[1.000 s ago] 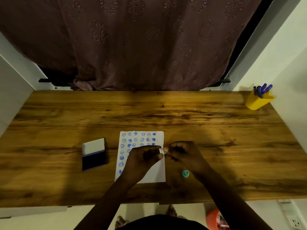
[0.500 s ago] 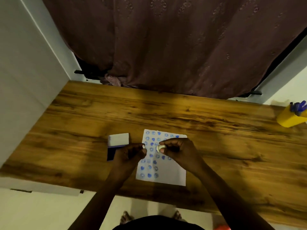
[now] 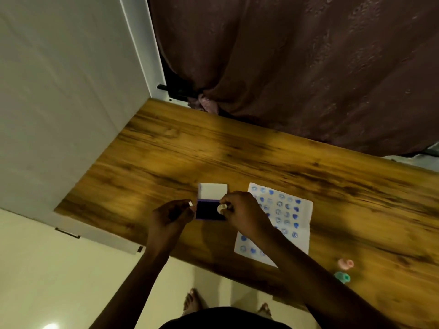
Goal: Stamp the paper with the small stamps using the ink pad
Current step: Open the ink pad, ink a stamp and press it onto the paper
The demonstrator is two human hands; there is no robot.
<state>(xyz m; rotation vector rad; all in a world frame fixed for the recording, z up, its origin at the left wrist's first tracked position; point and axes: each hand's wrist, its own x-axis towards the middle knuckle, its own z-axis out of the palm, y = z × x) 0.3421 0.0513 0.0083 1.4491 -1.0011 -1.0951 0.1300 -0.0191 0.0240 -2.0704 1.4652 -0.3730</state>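
The open ink pad (image 3: 208,210) lies on the wooden table (image 3: 237,160), its dark blue pad facing up and its white lid (image 3: 212,190) folded back behind it. My right hand (image 3: 242,211) pinches a small white stamp (image 3: 222,208) over the pad's right edge. My left hand (image 3: 169,216) sits just left of the pad and pinches a small white piece (image 3: 190,203), probably the stamp's cap. The white paper (image 3: 301,224), covered with several rows of blue stamp marks, lies right of the pad, partly under my right forearm.
Two more small stamps, a pink one (image 3: 345,264) and a teal one (image 3: 342,277), stand near the table's front edge on the right. A white wall panel (image 3: 59,103) bounds the table's left end. A dark curtain (image 3: 297,67) hangs behind it.
Both hands moved left from the paper to the ink pad, and the white stamp now sits over the pad. The camera view swung left, so the yellow pen holder left the frame.
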